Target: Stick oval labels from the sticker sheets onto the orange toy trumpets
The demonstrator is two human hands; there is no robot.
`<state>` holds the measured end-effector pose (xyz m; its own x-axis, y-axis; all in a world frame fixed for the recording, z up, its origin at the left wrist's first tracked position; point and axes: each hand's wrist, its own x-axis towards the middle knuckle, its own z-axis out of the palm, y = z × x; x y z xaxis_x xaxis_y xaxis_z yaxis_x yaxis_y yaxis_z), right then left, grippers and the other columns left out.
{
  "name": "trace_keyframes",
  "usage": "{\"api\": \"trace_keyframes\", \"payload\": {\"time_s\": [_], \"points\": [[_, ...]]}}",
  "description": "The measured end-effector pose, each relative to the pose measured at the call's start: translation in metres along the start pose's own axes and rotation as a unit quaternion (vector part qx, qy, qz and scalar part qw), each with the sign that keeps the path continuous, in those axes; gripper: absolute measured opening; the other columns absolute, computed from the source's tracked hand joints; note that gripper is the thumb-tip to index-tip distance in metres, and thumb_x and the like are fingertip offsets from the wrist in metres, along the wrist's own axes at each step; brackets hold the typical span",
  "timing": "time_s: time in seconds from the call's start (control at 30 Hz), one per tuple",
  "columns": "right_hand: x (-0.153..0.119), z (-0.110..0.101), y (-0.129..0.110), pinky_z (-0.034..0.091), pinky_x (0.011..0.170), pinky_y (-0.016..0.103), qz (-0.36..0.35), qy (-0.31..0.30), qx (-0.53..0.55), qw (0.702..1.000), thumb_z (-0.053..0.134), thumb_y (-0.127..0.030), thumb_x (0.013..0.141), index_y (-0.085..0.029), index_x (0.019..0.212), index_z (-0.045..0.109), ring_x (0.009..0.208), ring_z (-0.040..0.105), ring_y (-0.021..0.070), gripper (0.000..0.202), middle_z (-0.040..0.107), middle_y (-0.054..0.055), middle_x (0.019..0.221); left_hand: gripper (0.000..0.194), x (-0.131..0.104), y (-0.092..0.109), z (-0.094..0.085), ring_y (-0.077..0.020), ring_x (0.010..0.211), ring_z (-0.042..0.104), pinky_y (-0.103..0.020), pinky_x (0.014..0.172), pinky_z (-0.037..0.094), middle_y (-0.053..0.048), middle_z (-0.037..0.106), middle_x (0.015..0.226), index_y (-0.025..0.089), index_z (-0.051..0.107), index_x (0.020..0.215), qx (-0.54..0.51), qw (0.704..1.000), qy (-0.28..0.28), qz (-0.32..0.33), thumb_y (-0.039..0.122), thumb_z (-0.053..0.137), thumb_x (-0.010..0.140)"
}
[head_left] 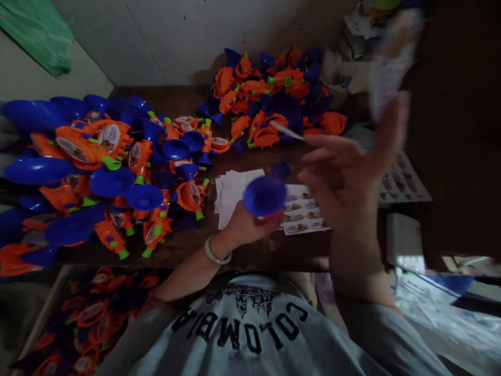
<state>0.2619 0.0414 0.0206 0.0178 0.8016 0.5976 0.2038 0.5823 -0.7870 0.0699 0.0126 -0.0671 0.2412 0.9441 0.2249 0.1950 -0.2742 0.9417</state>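
Observation:
My left hand, with a pale bangle at the wrist, is wrapped round a toy trumpet. Its blue bell faces up toward me, and most of its body is hidden by the bell and my fingers. To the right, my right hand is raised and blurred, thumb spread away. A thin white sticker, seen nearly edge-on, is pinched at its fingertips. Beneath the hands lie a sheet of printed oval stickers and several white papers.
Orange and blue toy trumpets with oval labels are heaped at the left. Another pile without visible labels sits at the back. More trumpets fill a space below the table at lower left. A second sticker sheet lies at right.

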Motion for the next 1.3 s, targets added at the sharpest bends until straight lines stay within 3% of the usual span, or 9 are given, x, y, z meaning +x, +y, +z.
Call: {"api": "trace_keyframes", "payload": {"time_s": [0.03, 0.1, 0.17, 0.3, 0.5, 0.83, 1.07, 1.3], "points": [[-0.004, 0.001, 0.000, 0.068, 0.084, 0.034, -0.024, 0.036, 0.012, 0.999, 0.086, -0.031, 0.084, -0.059, 0.153, 0.044, 0.104, 0.076, 0.0201, 0.085, 0.075, -0.004, 0.124, 0.032, -0.001, -0.003, 0.002, -0.0240, 0.094, 0.078, -0.040, 0.089, 0.064, -0.007, 0.082, 0.102, 0.023, 0.070, 0.101, -0.077, 0.994, 0.071, -0.029, 0.050, 0.077, 0.086], [-0.013, 0.002, 0.006, 0.065, 0.098, 0.038, -0.053, 0.110, 0.043, 0.992, 0.082, -0.029, 0.088, -0.053, 0.150, 0.051, 0.104, 0.074, 0.0199, 0.073, 0.073, -0.002, 0.108, 0.038, 0.000, -0.006, 0.004, -0.0215, 0.103, 0.078, -0.039, 0.093, 0.064, -0.008, 0.080, 0.117, 0.024, 0.067, 0.113, -0.213, 0.954, 0.191, -0.086, 0.053, 0.074, 0.089], [-0.026, 0.007, 0.016, 0.065, 0.094, 0.037, -0.030, 0.131, 0.066, 0.989, 0.082, -0.029, 0.087, -0.049, 0.148, 0.054, 0.087, 0.072, 0.0177, 0.071, 0.068, -0.003, 0.091, 0.047, 0.001, -0.005, 0.005, -0.0214, 0.108, 0.077, -0.039, 0.094, 0.063, -0.008, 0.077, 0.127, 0.026, 0.063, 0.122, -0.288, 0.919, 0.240, -0.125, 0.055, 0.075, 0.087], [-0.056, 0.030, 0.030, 0.063, 0.069, 0.026, 0.047, 0.104, 0.088, 0.990, 0.080, -0.029, 0.088, -0.050, 0.155, 0.042, 0.070, 0.063, 0.0135, 0.080, 0.066, -0.005, 0.089, 0.057, -0.002, 0.002, 0.009, -0.0278, 0.126, 0.071, -0.048, 0.108, 0.058, -0.009, 0.073, 0.138, 0.030, 0.063, 0.131, -0.320, 0.919, 0.204, -0.109, 0.056, 0.077, 0.083], [-0.071, 0.056, 0.032, 0.064, 0.075, 0.027, 0.052, 0.109, 0.080, 0.989, 0.076, -0.032, 0.092, -0.048, 0.159, 0.032, 0.078, 0.067, 0.0137, 0.081, 0.065, -0.004, 0.091, 0.050, -0.015, 0.012, 0.017, -0.0308, 0.139, 0.062, -0.053, 0.116, 0.053, -0.007, 0.071, 0.140, 0.031, 0.067, 0.125, -0.321, 0.933, 0.147, -0.064, 0.053, 0.078, 0.082], [-0.071, 0.052, 0.028, 0.066, 0.069, 0.025, 0.065, 0.064, 0.076, 0.993, 0.075, -0.030, 0.093, -0.047, 0.161, 0.028, 0.077, 0.069, 0.0141, 0.085, 0.067, -0.003, 0.094, 0.058, -0.015, 0.014, 0.018, -0.0334, 0.143, 0.059, -0.053, 0.116, 0.055, -0.009, 0.069, 0.142, 0.028, 0.067, 0.124, -0.287, 0.949, 0.122, -0.043, 0.066, 0.077, 0.080], [-0.070, 0.045, 0.027, 0.068, 0.071, 0.026, 0.073, 0.042, 0.101, 0.991, 0.078, -0.026, 0.091, -0.048, 0.160, 0.030, 0.080, 0.071, 0.0147, 0.086, 0.067, -0.003, 0.095, 0.049, -0.019, 0.011, 0.017, -0.0320, 0.144, 0.058, -0.053, 0.120, 0.052, -0.009, 0.069, 0.143, 0.028, 0.065, 0.124, -0.267, 0.955, 0.126, -0.015, 0.059, 0.077, 0.086], [-0.070, 0.046, 0.026, 0.067, 0.069, 0.026, 0.080, 0.043, 0.122, 0.988, 0.079, -0.025, 0.090, -0.048, 0.158, 0.033, 0.078, 0.070, 0.0143, 0.086, 0.067, -0.004, 0.094, 0.054, -0.020, 0.010, 0.017, -0.0312, 0.146, 0.057, -0.053, 0.122, 0.050, -0.008, 0.063, 0.150, 0.032, 0.057, 0.133, -0.258, 0.955, 0.148, 0.008, 0.053, 0.078, 0.088]]}}
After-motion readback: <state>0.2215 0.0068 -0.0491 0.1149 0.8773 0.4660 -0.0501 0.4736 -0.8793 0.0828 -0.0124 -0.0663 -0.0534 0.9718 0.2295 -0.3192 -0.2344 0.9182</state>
